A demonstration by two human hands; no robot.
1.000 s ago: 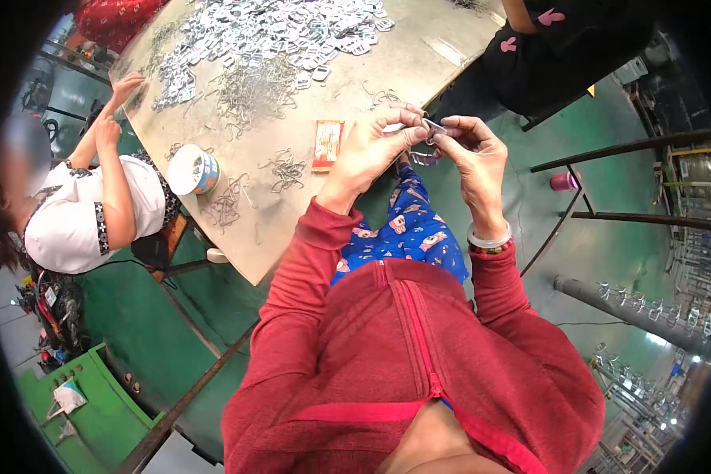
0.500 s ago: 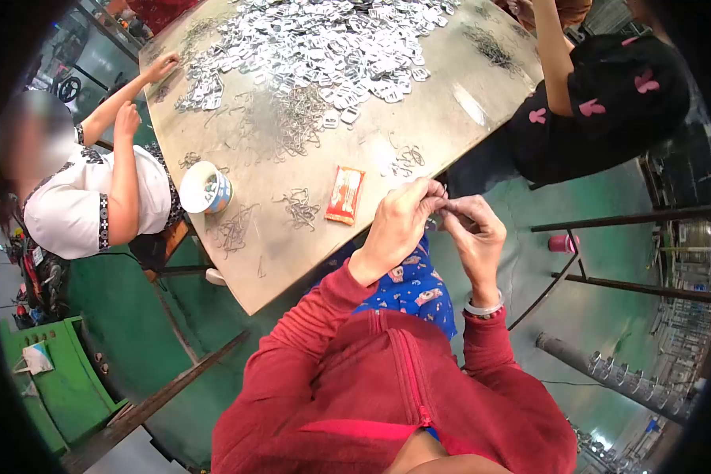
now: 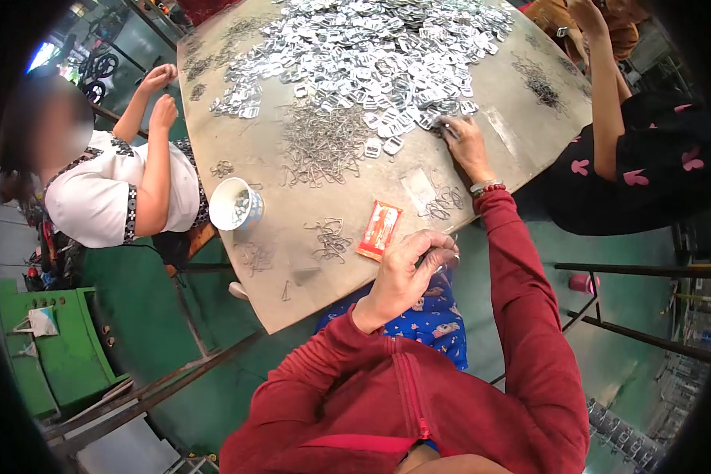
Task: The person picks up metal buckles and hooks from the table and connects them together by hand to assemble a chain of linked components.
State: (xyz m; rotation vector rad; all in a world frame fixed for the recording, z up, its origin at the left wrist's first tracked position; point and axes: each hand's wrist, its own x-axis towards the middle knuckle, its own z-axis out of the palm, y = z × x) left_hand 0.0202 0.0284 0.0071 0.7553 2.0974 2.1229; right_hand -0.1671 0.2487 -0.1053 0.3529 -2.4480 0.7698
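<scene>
My right hand (image 3: 468,146) reaches to the near right edge of a big pile of flat silver buckles (image 3: 387,59) on the table (image 3: 340,276). Its fingertips are on buckles there, pressed together. Over my lap, my left hand (image 3: 411,272) is closed, thumb against fingers, with a small bit of thin metal wire showing at its fingertips. Just beyond the left hand lies a red and white packet (image 3: 380,230). Bent wire pieces (image 3: 328,239) lie in a small heap left of the packet, and a larger wire heap (image 3: 320,146) sits beside the buckles.
A white and blue tub (image 3: 236,205) with small pieces inside stands near the table's left edge. One person in a white top (image 3: 95,193) sits at the left; another in black (image 3: 640,166) is at the right. More hands show at the far right corner.
My right hand has left my left hand and moved forward to the buckle pile. My left hand remains over my lap. The view has shifted, so the table appears lower and further right.
</scene>
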